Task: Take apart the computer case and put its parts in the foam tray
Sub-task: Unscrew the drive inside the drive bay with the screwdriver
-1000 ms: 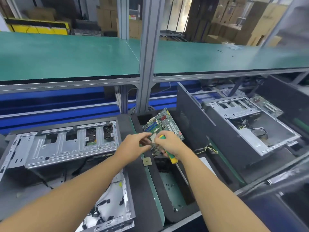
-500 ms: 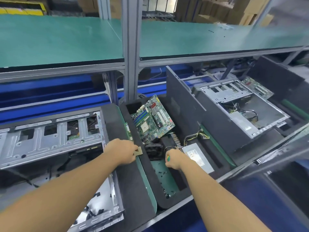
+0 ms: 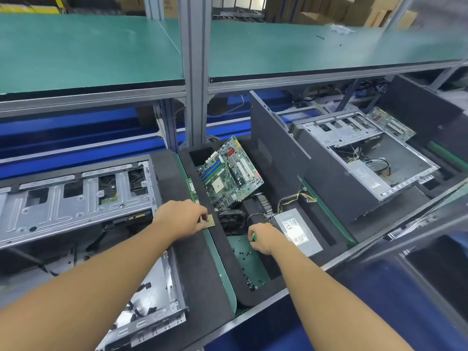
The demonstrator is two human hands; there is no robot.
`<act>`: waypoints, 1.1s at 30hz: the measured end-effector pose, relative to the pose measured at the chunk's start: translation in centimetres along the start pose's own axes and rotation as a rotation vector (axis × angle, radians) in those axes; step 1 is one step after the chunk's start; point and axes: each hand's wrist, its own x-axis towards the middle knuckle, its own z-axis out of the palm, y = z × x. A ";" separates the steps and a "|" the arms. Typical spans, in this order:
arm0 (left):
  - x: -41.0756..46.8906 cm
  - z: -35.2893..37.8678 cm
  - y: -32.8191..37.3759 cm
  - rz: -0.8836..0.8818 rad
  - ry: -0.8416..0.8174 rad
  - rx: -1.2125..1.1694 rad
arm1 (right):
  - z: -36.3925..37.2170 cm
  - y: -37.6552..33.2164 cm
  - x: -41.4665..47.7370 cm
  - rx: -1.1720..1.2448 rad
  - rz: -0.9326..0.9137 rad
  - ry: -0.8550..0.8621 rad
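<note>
1. Left hand [image 3: 181, 220] pinching a small square processor chip [image 3: 209, 222] by its edge between thumb and fingertips, low over the rim of the foam tray [image 3: 253, 297]; an edge hold, likely meant to keep skin off the contact face.
2. Right hand [image 3: 263, 240] curled closed around a green-handled tool [image 3: 254, 236], probably a screwdriver, though only a sliver of handle shows; parked over the tray's screw pocket, out of the left hand's way.
3. Loose black screws [image 3: 247, 254] scattered on the green floor of that pocket, walled in so none roll off.
4. Motherboard [image 3: 231, 173] propped at a tilt in the far compartment, its socket bare, leaning on the foam wall.
5. Black cooler fan [image 3: 231, 220] just beside the chip; silver power supply [image 3: 297, 231] to the right in its own recess, wire bundle trailing toward the back.
6. Green memory stick [image 3: 192, 188] standing on edge in a narrow slot along the left wall.
7. Stripped computer case [image 3: 76, 198] lying open on the desk to the left, drive cage up.
8. Judged next: chip set into a free spot in the tray, lowered flat and gently to spare any pins.
</note>
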 end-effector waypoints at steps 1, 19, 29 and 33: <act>0.0 0.0 0.1 -0.005 0.006 -0.002 | 0.1 0.1 0.0 0.002 0.004 0.002; -3.5 -2.0 -1.2 -0.100 0.607 -0.783 | -12.9 -15.1 -2.7 0.380 -0.388 0.375; -8.7 -1.7 -12.2 -0.225 0.521 -0.614 | -16.0 -25.7 -3.2 0.447 -0.693 0.647; -8.6 -0.8 -13.4 -0.192 0.406 -0.569 | -15.2 -26.9 -2.3 0.486 -0.684 0.610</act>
